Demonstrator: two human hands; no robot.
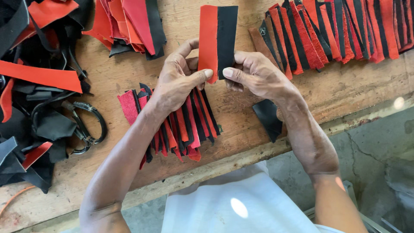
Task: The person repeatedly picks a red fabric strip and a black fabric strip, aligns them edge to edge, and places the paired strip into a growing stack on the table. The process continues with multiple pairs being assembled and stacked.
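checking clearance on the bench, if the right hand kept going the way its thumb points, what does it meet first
The right hand points its thumb leftward at the red and black strip it already pinches. Just past that lies the left hand, thumb tip nearly touching it. So likely the left thumb, though depth is unclear.

Single head-worn view, looking steeply down, close over the wooden bench (129, 73) edge, floor below

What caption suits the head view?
Both hands, left hand and right hand, pinch a red-and-black leather strip pair above a wooden bench.
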